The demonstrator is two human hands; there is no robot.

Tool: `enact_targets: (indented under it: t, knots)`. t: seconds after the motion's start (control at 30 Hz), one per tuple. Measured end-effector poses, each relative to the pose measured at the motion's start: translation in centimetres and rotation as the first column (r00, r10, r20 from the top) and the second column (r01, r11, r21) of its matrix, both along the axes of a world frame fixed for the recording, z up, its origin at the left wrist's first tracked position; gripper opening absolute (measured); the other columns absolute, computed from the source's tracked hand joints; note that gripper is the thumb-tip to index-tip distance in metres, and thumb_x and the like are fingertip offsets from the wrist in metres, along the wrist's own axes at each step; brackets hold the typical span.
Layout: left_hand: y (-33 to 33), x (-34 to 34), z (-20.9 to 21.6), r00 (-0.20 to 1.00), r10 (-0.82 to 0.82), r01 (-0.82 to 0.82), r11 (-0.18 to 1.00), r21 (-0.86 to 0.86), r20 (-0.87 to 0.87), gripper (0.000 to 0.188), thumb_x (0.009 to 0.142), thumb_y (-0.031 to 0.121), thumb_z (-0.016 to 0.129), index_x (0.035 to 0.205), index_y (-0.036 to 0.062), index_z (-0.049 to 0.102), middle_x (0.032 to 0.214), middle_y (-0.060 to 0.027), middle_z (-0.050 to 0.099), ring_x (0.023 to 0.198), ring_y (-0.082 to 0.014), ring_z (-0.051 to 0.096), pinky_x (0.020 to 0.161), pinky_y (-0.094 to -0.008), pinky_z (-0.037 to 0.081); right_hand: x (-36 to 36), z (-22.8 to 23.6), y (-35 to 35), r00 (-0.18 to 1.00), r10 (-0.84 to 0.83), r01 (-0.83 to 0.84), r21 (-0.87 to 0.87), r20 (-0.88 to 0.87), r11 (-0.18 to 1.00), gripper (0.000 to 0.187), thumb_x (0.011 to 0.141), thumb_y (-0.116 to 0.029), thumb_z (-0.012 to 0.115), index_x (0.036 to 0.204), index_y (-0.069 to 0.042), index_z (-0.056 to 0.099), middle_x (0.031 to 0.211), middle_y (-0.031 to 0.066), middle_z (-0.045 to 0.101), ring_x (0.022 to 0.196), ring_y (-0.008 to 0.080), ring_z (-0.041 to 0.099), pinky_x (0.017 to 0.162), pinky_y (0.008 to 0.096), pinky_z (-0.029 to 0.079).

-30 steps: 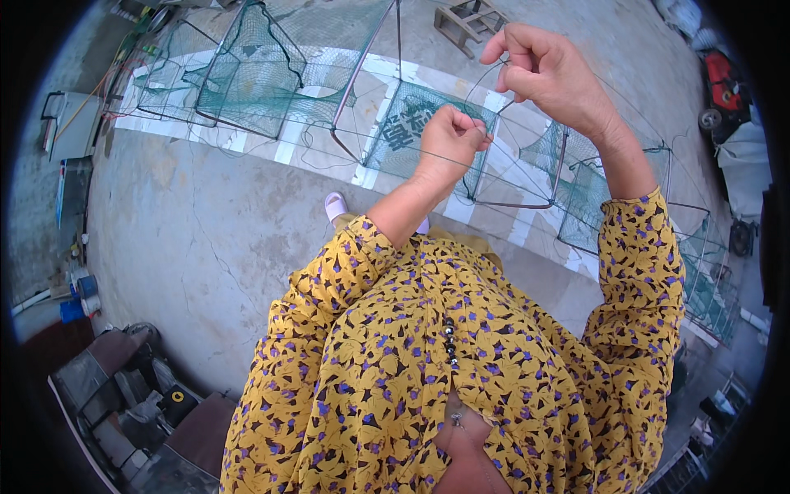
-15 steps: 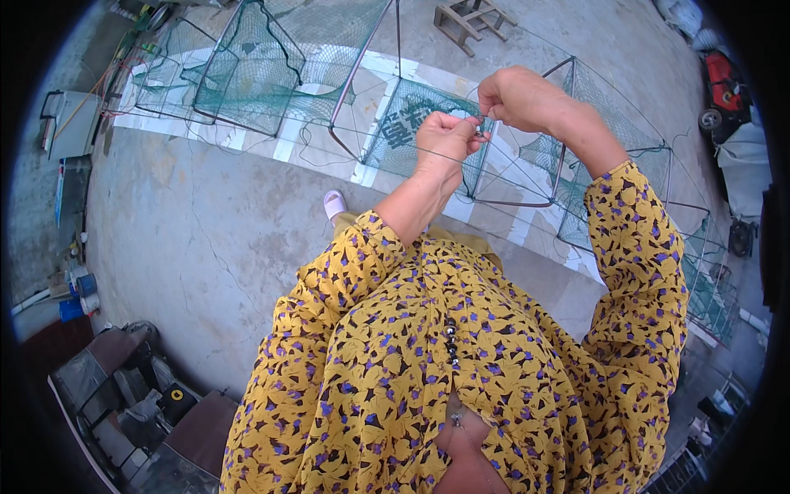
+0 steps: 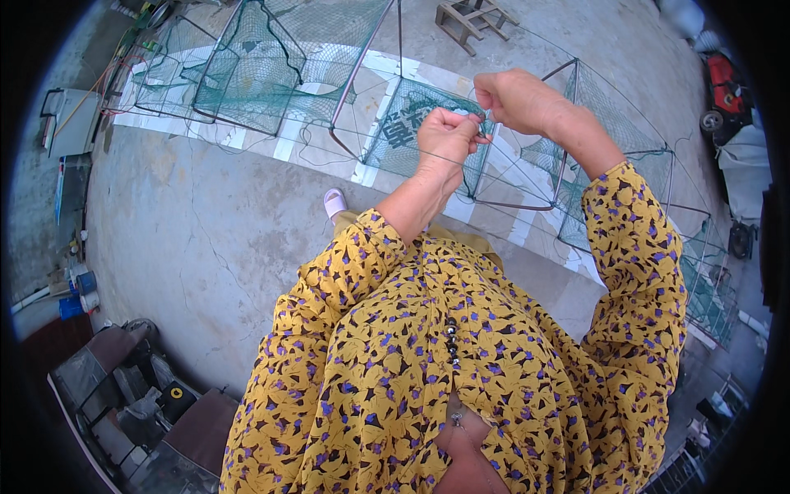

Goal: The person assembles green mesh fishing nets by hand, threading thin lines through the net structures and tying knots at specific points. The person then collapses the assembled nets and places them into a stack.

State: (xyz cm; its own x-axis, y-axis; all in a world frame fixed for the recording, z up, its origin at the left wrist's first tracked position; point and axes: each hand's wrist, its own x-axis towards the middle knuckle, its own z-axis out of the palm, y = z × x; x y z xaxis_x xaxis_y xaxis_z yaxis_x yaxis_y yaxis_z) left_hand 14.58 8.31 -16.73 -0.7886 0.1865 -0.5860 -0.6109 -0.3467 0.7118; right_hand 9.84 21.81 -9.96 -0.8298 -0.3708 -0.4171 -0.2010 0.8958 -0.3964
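Observation:
A long green net trap (image 3: 336, 67) with rectangular metal frames stretches across the scene in front of me. My left hand (image 3: 444, 140) is closed in a pinch on the trap's green netting, at a gathered spot beside one frame. Something small and dark shows at its fingertips, too small to name. Just right of it and slightly farther away, my right hand (image 3: 522, 100) is closed too, thumb and fingers pressed together over the mesh. What its fingertips hold is hidden. Thin cords run along the trap past both hands.
White sheeting (image 3: 284, 146) lies on the concrete floor under the trap. A small wooden stool (image 3: 471, 23) stands beyond it. At the far right is a red wheeled machine (image 3: 724, 86). A seated vehicle (image 3: 140, 399) is at the lower left, near blue containers (image 3: 74, 306).
My right hand has shifted slightly left and lower, its fingertips nearer my left hand. The left hand stays almost in place, still pinching.

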Motion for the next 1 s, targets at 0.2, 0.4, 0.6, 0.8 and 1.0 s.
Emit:
enact_targets:
  t: [0.2,0.4,0.6,0.8,1.0]
  knots:
    - [0.0,0.0,-0.3,0.999,0.013,-0.013,1.0,0.003,-0.043,0.016,0.078,-0.004,0.056,0.08,0.0025,0.041,0.076,-0.0102,0.057,0.058,-0.0159,0.061,0.045,-0.0203,0.042,0.2,0.5,0.0,0.998,-0.06,0.061,-0.027,0.036,0.998,0.017,0.066,0.002,0.06,0.082,-0.003,0.056,0.08,0.0139,0.062,0.079,0.0309,0.059,0.067,0.0374,0.045]
    - [-0.1,0.0,-0.3,0.998,-0.03,0.029,0.999,-0.022,-0.057,0.016,0.081,0.0,0.057,0.081,0.0042,0.042,0.073,-0.009,0.059,0.061,-0.0133,0.061,0.047,-0.0184,0.041,0.2,-0.7,0.1,0.998,-0.005,0.001,-0.056,-0.063,0.998,0.016,0.066,0.0,0.059,0.081,-0.002,0.054,0.066,0.0111,0.059,0.065,0.0262,0.057,0.057,0.0356,0.044]
    - [-0.2,0.2,0.3,0.992,-0.102,0.096,0.992,-0.088,-0.07,0.014,0.08,-0.002,0.055,0.082,0.0031,0.042,0.073,-0.0098,0.058,0.062,-0.0145,0.062,0.047,-0.0191,0.044,0.8,-0.5,-0.3,1.0,0.001,0.0,-0.082,0.014,0.997,0.014,0.069,0.001,0.058,0.082,-0.002,0.054,0.066,0.0094,0.059,0.063,0.0222,0.057,0.056,0.0332,0.044]
    - [-0.4,0.9,1.1,0.983,-0.098,0.065,0.977,-0.205,-0.154,0.015,0.076,-0.005,0.055,0.078,0.0012,0.042,0.069,-0.0072,0.053,0.054,-0.0158,0.06,0.044,-0.0227,0.046,1.2,0.0,-0.5,0.984,-0.017,0.034,-0.093,0.177,0.995,0.014,0.071,-0.001,0.061,0.084,-0.002,0.056,0.07,0.0091,0.059,0.068,0.0232,0.059,0.06,0.0331,0.045]
    - [-0.4,1.7,0.5,0.901,-0.077,-0.09,0.929,-0.359,-0.427,0.014,0.077,0.001,0.059,0.078,0.0029,0.045,0.066,-0.003,0.053,0.053,-0.0084,0.052,0.047,-0.0217,0.043,1.6,-0.1,0.6,0.996,0.066,-0.055,-0.16,0.062,0.986,0.016,0.07,-0.008,0.068,0.085,-0.005,0.063,0.086,0.0102,0.059,0.08,0.0255,0.057,0.069,0.0352,0.045]
